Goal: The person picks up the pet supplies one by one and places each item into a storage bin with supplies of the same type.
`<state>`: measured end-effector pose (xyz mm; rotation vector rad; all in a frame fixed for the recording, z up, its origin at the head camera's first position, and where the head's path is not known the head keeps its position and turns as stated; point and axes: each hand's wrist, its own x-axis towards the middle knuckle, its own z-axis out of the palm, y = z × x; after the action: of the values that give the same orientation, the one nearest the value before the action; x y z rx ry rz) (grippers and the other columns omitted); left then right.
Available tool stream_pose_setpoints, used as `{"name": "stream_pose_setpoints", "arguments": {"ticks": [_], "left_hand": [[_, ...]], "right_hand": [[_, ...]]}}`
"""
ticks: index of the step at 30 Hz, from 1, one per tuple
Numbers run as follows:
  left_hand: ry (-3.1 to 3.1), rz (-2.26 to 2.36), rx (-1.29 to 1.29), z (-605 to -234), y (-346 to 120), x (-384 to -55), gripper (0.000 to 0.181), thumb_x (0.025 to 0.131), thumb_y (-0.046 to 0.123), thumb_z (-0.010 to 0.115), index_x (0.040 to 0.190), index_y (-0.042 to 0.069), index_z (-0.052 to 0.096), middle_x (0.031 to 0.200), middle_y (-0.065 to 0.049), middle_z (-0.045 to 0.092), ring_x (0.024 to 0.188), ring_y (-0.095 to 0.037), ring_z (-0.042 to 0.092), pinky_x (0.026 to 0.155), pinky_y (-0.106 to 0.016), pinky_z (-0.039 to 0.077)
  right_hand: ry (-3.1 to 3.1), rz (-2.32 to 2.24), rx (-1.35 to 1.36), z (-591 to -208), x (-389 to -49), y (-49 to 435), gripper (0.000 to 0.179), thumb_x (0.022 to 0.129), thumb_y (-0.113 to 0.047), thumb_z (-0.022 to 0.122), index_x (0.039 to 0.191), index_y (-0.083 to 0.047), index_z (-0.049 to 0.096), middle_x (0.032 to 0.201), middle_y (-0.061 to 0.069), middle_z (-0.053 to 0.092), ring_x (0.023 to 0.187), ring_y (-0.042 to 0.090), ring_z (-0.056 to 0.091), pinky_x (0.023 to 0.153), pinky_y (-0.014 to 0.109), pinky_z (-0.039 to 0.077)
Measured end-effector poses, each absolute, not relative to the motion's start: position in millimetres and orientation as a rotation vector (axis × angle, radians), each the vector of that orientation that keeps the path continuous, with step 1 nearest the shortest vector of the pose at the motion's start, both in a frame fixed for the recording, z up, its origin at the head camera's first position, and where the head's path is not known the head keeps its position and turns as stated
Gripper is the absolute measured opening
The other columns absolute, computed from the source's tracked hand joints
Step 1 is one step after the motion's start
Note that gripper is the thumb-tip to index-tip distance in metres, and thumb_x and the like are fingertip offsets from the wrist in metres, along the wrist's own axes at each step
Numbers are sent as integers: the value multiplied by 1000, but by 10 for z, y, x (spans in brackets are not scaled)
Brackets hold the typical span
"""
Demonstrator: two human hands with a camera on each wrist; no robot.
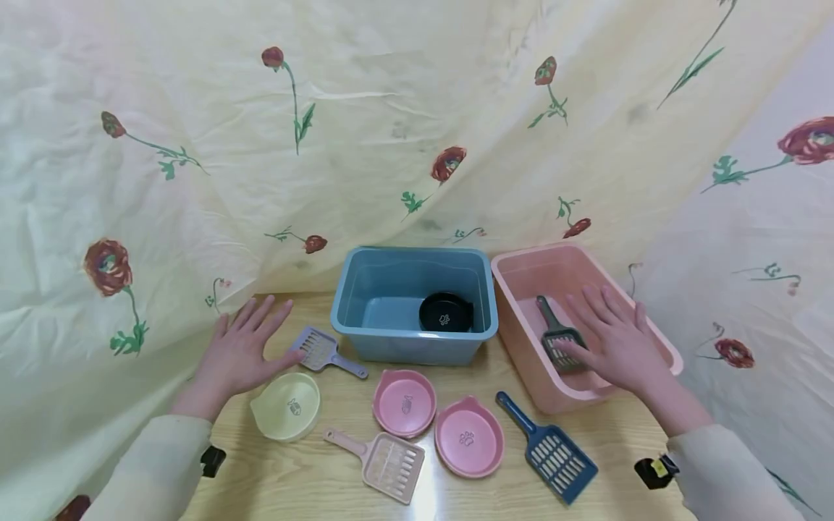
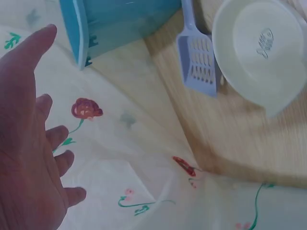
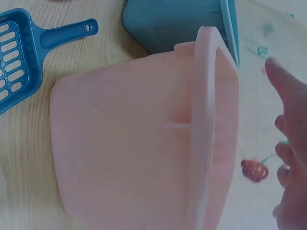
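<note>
My left hand point(image 1: 242, 352) hovers with spread fingers above the left side of the table, holding nothing. Below and beside it lie a lilac slotted scoop point(image 1: 317, 349) and a pale yellow cat-shaped bowl point(image 1: 287, 407). My right hand point(image 1: 619, 341), fingers also spread, is over the pink bin point(image 1: 541, 383) and holds nothing. Inside that bin rests a dark green slotted scoop point(image 1: 554, 329), partly covered by the thumb in the head view. A blue bin point(image 1: 417, 347) stands at the back centre with a black bowl point(image 1: 446, 312) in it.
Nearer me are two pink bowls, one with a fish mark point(image 1: 405, 405) and one with a paw mark point(image 1: 468, 438). A pale pink scoop point(image 1: 393, 465) and a navy scoop point(image 1: 554, 456) lie on the wooden table point(image 1: 287, 485). Flowered cloth point(image 1: 365, 166) hangs behind.
</note>
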<state>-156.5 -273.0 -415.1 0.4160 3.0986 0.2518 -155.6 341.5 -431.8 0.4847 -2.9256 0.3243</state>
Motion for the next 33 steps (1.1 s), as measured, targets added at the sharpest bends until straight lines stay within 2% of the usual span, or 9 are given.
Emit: {"name": "stream_pose_setpoints", "arguments": {"ticks": [6,10,13,21,29,33], "left_hand": [[3063,235,529,-4128,-2773,-1609,92,95,68,66,167,17,39,171,-23,33,158,-51,24,121,-80,16],[3014,221,569,-4171,-2831,-1618,90,95,67,67,165,16,41,169,-24,37,155,-52,30,121,-79,19],[2973,208,585,-4232,-2872,-1618,89,95,68,66,164,16,44,166,-25,41,153,-53,35,121,-78,23],[2898,259,637,-4444,-2903,-1602,90,91,71,70,159,16,52,158,-27,51,146,-53,46,119,-76,30],[2817,249,664,-4644,-2919,-1592,90,84,64,81,154,12,58,154,-28,55,142,-54,50,115,-76,35],[2791,270,666,-4718,-2932,-1587,91,82,63,84,152,11,60,153,-28,56,141,-54,51,114,-75,38]], "right_hand": [[-2901,382,668,-4177,-1678,3261,88,96,-50,77,166,-12,38,172,24,29,164,42,12,130,69,3],[-2892,352,764,-4081,-1766,3111,85,94,-46,81,162,-9,46,170,22,36,161,44,23,129,68,16],[-2886,330,844,-4018,-1824,2968,83,94,-44,81,159,-6,49,169,21,38,158,47,29,128,67,21],[-2961,308,959,-4019,-1935,2635,77,97,-44,78,161,-12,49,168,15,40,159,42,28,129,65,18],[-2971,306,987,-4192,-1967,2430,69,98,-45,77,157,-16,55,167,14,45,157,42,34,125,70,26],[-2907,320,1064,-4297,-1974,2347,65,98,-42,77,152,-11,60,161,17,51,153,44,40,121,71,33]]}}
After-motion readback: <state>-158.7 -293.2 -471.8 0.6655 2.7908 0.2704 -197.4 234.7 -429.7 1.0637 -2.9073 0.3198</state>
